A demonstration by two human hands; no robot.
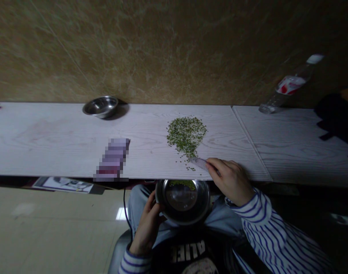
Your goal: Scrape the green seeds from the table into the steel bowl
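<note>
Green grains (186, 131) lay in a loose, single spread on the pale wood-grain tabletop (145, 163), ahead of the right fingers and slightly to their left. The spread narrowed toward those fingers; a few strays lay between its tapered end and the front edge.

Right hand (232, 180): fingers clamped on one end of a flat, pale strip (199, 163), thumb along the near side. The strip pointed left from the fingertips, its free end at the narrow tail of the spread. Contact of that end with individual grains: cannot tell.

Left hand (149, 222): fingers clamped on the left side of a large metal bowl (202, 201), thumb over the rim. The bowl sat to the right of these fingers, over the lap and just under the front edge. More grains, a small crescent of them, were gathered along its far side.

Surroundings: a smaller metal bowl (89, 109) stood well ahead and to the left of the left fingers, near the wall (151, 49). A pixelated flat object (112, 160) lay nearer, also to their left. Far ahead and right of the right fingers stood a clear bottle (290, 85) with a white cap and a red-and-white label.
</note>
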